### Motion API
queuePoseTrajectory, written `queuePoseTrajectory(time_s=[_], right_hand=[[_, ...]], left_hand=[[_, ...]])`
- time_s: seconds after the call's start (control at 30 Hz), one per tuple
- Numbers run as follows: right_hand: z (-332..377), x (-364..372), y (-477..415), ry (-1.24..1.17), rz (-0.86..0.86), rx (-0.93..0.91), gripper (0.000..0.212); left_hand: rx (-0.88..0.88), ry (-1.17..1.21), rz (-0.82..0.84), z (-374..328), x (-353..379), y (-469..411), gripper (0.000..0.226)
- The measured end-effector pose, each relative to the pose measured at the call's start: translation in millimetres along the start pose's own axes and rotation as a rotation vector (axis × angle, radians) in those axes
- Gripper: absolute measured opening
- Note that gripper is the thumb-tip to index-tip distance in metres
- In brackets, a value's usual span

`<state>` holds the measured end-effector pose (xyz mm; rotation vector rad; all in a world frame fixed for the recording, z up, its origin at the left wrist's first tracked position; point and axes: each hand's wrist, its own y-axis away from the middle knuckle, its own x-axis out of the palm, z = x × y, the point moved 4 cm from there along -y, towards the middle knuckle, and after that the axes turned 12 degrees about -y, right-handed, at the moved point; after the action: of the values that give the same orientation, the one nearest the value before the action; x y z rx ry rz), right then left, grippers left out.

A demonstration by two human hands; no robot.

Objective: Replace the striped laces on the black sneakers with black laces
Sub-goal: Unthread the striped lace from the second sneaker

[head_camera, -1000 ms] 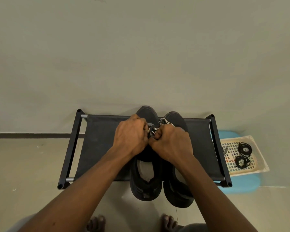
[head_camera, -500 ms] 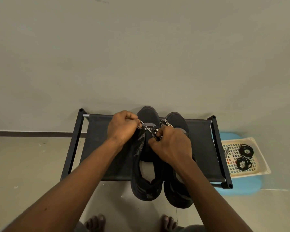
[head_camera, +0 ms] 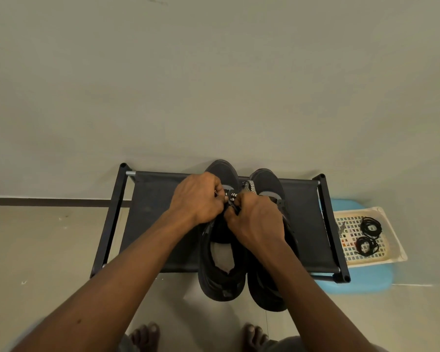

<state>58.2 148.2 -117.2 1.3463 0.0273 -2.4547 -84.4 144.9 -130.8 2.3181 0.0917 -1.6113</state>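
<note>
Evidently the low black shoe rack [head_camera: 150,212] serves as a raised rest, so that the pair sits within easy reach of both arms. The left hand [head_camera: 198,196] hovers over the forefoot of the left sneaker [head_camera: 221,275]. Its fingers [head_camera: 217,188] are curled tight and pinch one end of the striped lace [head_camera: 232,195], probably to draw it out through an eyelet. That shoe lies toe toward the wall and heel overhanging the rack's near edge, which turns the lacing up to the person. Just beside it the right hand [head_camera: 258,219] meets the left almost knuckle to knuckle. Its fingers [head_camera: 248,200] are bent in and pinch at the same lace near the tongue, seemingly to steady the crossing while the other hand pulls. Under this wrist the right sneaker [head_camera: 267,179] touches its mate, and a bit of striped lace shows on its forefoot, so unlacing looks barely begun. Farther right, well apart from the shoes, a pale basket [head_camera: 396,257] rests on a blue stool [head_camera: 366,283]. It holds two coiled black laces [head_camera: 371,226], kept ready but out of the way.
</note>
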Motion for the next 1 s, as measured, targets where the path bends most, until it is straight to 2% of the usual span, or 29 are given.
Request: queuePoseTrajectory(time_s=[0.13, 0.27, 0.33, 0.47, 0.53, 0.57, 0.63, 0.73, 0.8, 0.87, 0.93, 1.0], right_hand=[[1.3, -1.6, -3.6, 0.030, -0.001, -0.005, 0.021], [2.8, -3.5, -4.7, 0.052, 0.004, 0.005, 0.017], [2.8, -4.8, -3.9, 0.056, 0.008, 0.010, 0.015], [2.7, -6.4, -3.3, 0.047, 0.010, 0.026, 0.011], [3.8, -5.7, -3.3, 0.041, 0.008, 0.023, 0.012], [4.1, -5.9, -3.5, 0.042, 0.008, 0.021, 0.013], [4.2, -6.4, -4.2, 0.043, 0.008, 0.017, 0.016], [4.9, -7.1, -4.4, 0.040, 0.011, 0.007, 0.020], [4.9, -5.7, -4.4, 0.041, 0.024, 0.007, 0.023], [4.7, -5.8, -5.5, 0.047, 0.037, 0.008, 0.024], [3.9, -5.8, -8.1, 0.051, 0.045, 0.013, 0.025], [3.8, -6.7, -9.3, 0.080, 0.047, 0.017, 0.028]], left_hand=[[-0.073, 0.254, 0.093, 7.2, 7.8, -0.8, 0.012], [-0.168, 0.491, 0.035, 14.5, 2.7, -4.3, 0.017], [-0.272, 0.742, -0.007, 19.0, -3.5, -5.7, 0.020], [-0.504, 1.395, 0.023, 31.9, -8.4, -7.4, 0.017], [-0.522, 1.605, 0.060, 30.5, -3.9, -6.0, 0.020], [-0.494, 1.620, 0.079, 26.1, -1.7, -5.5, 0.022], [-0.389, 1.444, 0.085, 16.5, 0.3, -4.6, 0.021], [-0.103, 0.698, -0.001, 8.9, -0.4, -5.7, 0.012], [0.040, 0.368, 0.066, 3.0, 4.8, -1.8, 0.006], [0.080, 0.306, 0.141, -0.2, 9.8, 4.1, 0.008], [0.062, 0.292, 0.116, 3.1, 9.0, 3.2, 0.014], [0.031, 0.247, 0.083, 6.4, 8.0, 1.7, 0.009]])
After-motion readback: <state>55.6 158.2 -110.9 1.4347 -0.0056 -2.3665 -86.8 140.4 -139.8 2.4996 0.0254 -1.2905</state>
